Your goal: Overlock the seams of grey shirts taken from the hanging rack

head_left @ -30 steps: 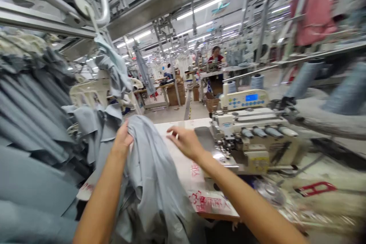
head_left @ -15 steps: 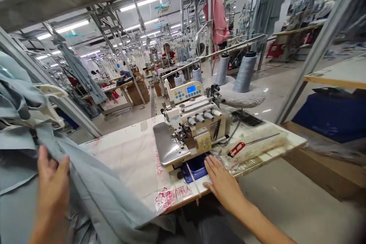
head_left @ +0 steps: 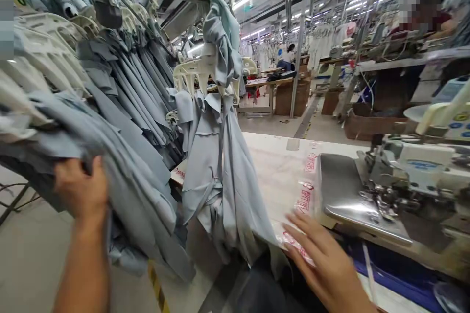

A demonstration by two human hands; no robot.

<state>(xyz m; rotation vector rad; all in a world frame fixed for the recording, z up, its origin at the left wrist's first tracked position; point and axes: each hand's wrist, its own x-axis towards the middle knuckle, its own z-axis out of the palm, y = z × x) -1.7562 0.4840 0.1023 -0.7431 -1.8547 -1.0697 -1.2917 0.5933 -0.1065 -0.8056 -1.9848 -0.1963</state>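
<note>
Currently, L. hand [head_left: 82, 188] placed at grey-blue garments [head_left: 137, 173], hung from cream hangers [head_left: 46, 49] on L. side; whether cloth is gripped can't be told (blur). R. hand [head_left: 323, 259] held well apart, fingers extended, by front edge of table [head_left: 271, 166]. Sep. grey-blue garment [head_left: 203, 171] hung betw. hands, nr. table. Sewing mach. [head_left: 422, 171] mounted on table, R. side.

Overlock sewing machine [head_left: 426, 162]: was cut off at right. Left hand [head_left: 81, 187]: was blurred. Leftmost hangers [head_left: 20, 95]: were blurred, cut off.
</note>
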